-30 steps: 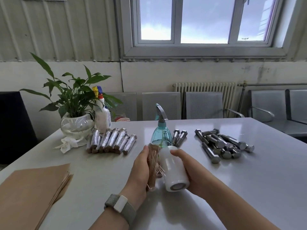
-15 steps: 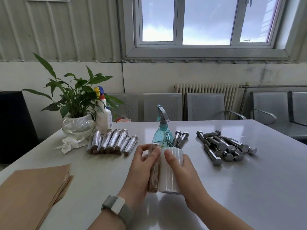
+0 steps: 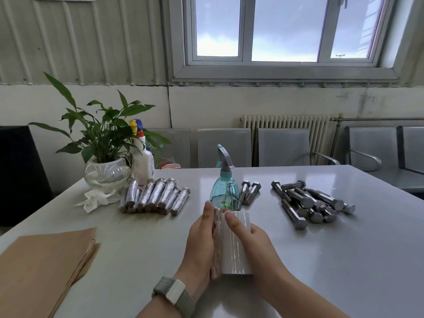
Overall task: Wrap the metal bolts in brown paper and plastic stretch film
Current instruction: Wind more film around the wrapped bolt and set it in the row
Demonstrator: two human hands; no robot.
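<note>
The paper-wrapped bolt point(image 3: 216, 242) stood nearly upright at the near middle of the grey table point(image 3: 344, 260), its long axis running from the tabletop up and slightly away from the camera, pressed side by side against the white roll of stretch film point(image 3: 234, 246), which stood on end the same way. The left hand point(image 3: 199, 246) gripped the wrapped bolt, thumb up along its top; the right hand point(image 3: 251, 243) curled round the roll, thumb laid across its front. Just behind them a teal plastic spray bottle point(image 3: 225, 191) blocked part of two loose bolts point(image 3: 249, 191). To the right lay a jumbled heap of bare steel bolts point(image 3: 309, 205) with hexagonal heads; to the left, a row of finished bundles point(image 3: 153, 196) glinting under crinkled film. Flat brown paper sheets point(image 3: 43, 269) sat at the near left corner, and a leafy plant in a glass bowl point(image 3: 106, 173) stood behind the bundles.
</note>
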